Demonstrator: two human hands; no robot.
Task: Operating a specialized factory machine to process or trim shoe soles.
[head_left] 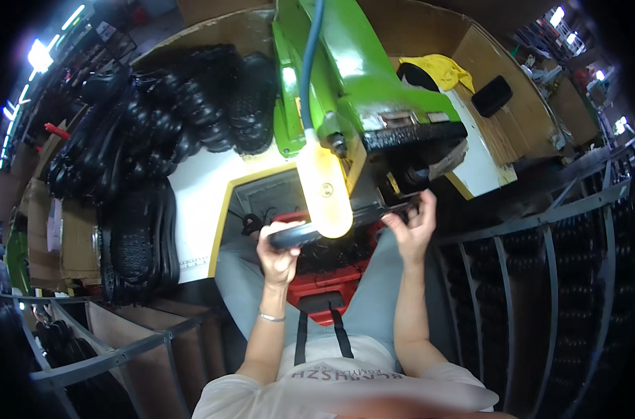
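A black shoe sole point(293, 237) is held level between my two hands, below the head of a green machine point(366, 77). My left hand point(280, 255) is closed round the sole's left end, fingers behind and thumb in front. My right hand point(414, 227) pinches its right end, close to the machine's dark working part point(408, 178). A glowing yellowish lamp point(324, 195) on a blue-grey cable hangs in front and hides the sole's middle.
Black soles point(192, 105) lie heaped at left, with a stack point(139, 237) nearer me. A red bin point(321, 286) holding black scraps stands between my legs. Metal-framed racks point(551, 300) flank me. A yellow cloth point(440, 70) and a black phone-like object point(492, 96) rest behind right.
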